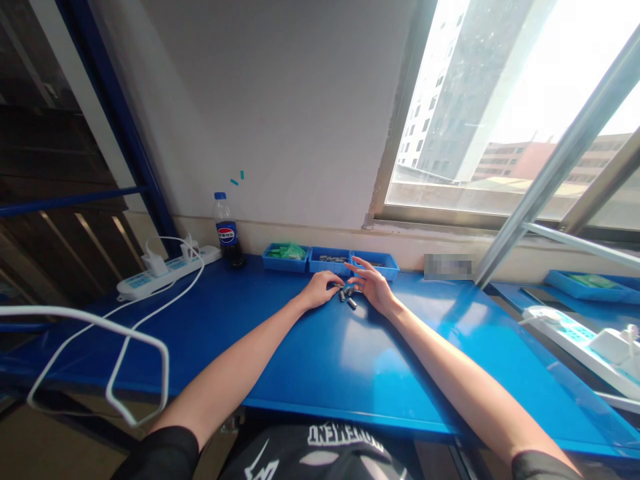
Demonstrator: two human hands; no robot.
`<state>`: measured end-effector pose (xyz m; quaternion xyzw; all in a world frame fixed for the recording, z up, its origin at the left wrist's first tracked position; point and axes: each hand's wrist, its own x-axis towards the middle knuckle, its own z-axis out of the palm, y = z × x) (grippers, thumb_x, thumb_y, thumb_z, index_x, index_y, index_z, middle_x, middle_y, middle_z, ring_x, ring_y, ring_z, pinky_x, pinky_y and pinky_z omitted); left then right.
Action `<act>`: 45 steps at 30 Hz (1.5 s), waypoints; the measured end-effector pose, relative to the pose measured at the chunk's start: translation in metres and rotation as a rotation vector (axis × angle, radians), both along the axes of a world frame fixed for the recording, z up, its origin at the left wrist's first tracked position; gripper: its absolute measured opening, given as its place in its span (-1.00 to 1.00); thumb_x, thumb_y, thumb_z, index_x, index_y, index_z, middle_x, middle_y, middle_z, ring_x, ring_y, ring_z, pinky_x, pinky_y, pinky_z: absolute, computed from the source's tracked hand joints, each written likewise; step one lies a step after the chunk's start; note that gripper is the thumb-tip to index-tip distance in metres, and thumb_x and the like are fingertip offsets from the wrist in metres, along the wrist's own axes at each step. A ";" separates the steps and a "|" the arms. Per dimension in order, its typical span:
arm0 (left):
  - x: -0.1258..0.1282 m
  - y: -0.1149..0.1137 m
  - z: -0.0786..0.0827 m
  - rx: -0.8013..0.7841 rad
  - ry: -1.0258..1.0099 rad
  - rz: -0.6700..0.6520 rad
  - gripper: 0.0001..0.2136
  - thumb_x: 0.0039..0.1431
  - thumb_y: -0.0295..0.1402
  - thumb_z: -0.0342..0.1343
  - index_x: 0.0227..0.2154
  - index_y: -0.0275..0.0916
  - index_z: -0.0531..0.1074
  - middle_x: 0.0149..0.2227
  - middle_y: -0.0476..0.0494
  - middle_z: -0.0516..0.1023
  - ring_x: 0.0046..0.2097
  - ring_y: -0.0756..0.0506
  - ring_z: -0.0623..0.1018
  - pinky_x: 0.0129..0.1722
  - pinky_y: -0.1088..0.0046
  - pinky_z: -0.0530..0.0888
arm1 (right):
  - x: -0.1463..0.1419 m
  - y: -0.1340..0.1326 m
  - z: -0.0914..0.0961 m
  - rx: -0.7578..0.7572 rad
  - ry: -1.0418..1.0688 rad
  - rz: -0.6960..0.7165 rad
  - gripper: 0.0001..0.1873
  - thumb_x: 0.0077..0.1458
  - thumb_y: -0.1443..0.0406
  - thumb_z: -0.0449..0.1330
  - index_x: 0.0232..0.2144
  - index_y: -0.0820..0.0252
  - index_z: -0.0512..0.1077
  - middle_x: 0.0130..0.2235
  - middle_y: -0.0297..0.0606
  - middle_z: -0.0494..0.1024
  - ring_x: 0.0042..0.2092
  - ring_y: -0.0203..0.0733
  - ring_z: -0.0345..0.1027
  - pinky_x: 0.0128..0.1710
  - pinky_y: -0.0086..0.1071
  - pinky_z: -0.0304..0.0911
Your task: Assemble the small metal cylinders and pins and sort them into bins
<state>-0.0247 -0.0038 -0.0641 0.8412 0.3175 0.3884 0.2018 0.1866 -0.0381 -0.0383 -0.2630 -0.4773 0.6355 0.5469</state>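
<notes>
Several small dark cylindrical pieces (352, 303) lie loose on the blue table between my hands. My left hand (320, 289) rests low over the table at their left, thumb and fingers curled together at the edge of the pile. What sits in those fingertips is too small to make out. On the other side, my right hand (374, 287) has its fingers apart, the upper ones reaching toward the trays and the lower ones close to the pieces. Just behind the hands, a middle blue tray (330, 269) holds more dark pieces. The right blue tray (387, 272) also has small dark items, partly hidden by my fingers.
A left blue tray (285, 268) contains green packets (287, 251). A cola bottle (227, 233) stands near the wall. White power strips (173, 270) with cables (165, 360) lie at the left, and another power strip (580, 340) is at the far right.
</notes>
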 end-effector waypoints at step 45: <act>0.000 0.005 0.003 -0.490 -0.359 -0.059 -0.71 0.11 -0.16 0.33 -0.29 -0.33 0.61 -0.32 -0.24 0.70 -0.28 -0.16 0.69 -0.12 0.28 0.61 | -0.003 -0.006 0.006 0.061 -0.074 0.026 -0.43 0.05 0.29 0.29 0.15 -0.05 0.48 0.26 -0.22 0.46 -0.10 -0.13 0.54 -0.29 -0.37 0.39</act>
